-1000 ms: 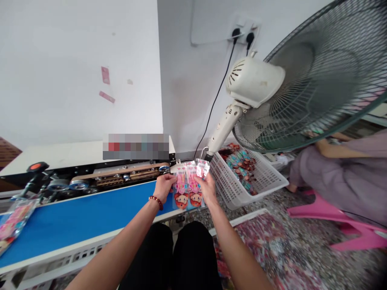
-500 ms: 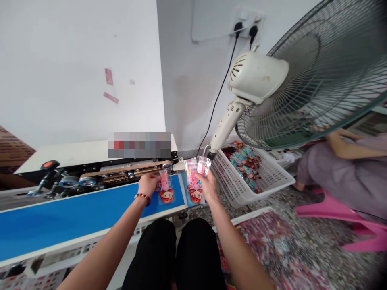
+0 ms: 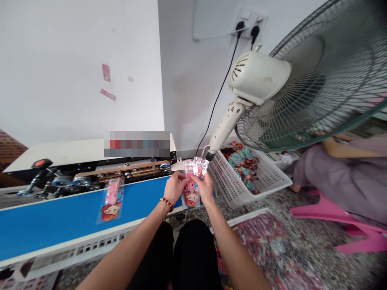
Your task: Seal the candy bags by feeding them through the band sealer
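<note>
Both my hands meet over the right end of the blue conveyor belt (image 3: 60, 219). My left hand (image 3: 174, 188), with a red bead bracelet at the wrist, and my right hand (image 3: 205, 187) both pinch a small stack of clear packets (image 3: 191, 189) printed with a pink top and a cartoon face. One packet of the same kind (image 3: 111, 199) lies flat on the belt farther left, its top under the sealing machine's rollers (image 3: 121, 173).
A white basket (image 3: 266, 181) with several coloured packets stands to the right. A large standing fan (image 3: 302, 80) leans over it, cables running to wall sockets (image 3: 246, 26). Another person in lilac (image 3: 341, 177) sits on a pink stool at the far right. More packets lie on the floor (image 3: 260, 237).
The packet my left hand laid on the belt has travelled left along it. My left hand has come back to the stack held by my right hand.
</note>
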`<state>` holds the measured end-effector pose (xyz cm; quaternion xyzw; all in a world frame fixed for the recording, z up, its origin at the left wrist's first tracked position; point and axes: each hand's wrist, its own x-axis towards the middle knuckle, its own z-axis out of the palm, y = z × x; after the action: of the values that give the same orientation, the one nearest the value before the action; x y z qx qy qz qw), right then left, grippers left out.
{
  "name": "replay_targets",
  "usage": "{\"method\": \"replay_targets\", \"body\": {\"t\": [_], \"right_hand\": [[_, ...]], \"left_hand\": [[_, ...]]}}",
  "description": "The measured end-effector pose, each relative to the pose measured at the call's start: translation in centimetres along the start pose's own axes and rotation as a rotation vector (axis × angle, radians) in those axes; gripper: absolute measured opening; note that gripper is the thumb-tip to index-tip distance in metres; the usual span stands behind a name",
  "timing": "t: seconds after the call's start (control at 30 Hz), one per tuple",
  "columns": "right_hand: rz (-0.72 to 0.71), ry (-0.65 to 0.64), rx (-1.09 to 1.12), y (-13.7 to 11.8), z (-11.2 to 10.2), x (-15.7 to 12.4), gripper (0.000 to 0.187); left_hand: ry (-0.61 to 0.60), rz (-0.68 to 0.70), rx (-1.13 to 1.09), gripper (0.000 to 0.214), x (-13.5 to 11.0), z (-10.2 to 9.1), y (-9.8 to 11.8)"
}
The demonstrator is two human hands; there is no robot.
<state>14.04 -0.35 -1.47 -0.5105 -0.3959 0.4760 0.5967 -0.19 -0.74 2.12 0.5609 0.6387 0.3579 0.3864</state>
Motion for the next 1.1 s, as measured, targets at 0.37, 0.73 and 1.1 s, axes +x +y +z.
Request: {"method": "replay_targets", "body": {"t": [0.37, 0.73, 1.1], "right_hand": [[0.031, -0.018, 0.085, -1.3, 0.1, 0.0, 0.032], [0.035, -0.024, 0.082, -1.5, -0.7, 0.0, 0.032], [0.053, -0.003, 0.132, -1.0, -0.9, 0.3, 0.036]], "left_hand": [[0.032, -0.03, -0.096, 0.016, 0.2, -0.7, -0.7], [-0.107, -0.003, -0.509, 0.044, -0.1, 0.1, -1.2], [-0.014, -0.269, -0.474, 0.049, 1.0, -2.5, -0.9]]}}
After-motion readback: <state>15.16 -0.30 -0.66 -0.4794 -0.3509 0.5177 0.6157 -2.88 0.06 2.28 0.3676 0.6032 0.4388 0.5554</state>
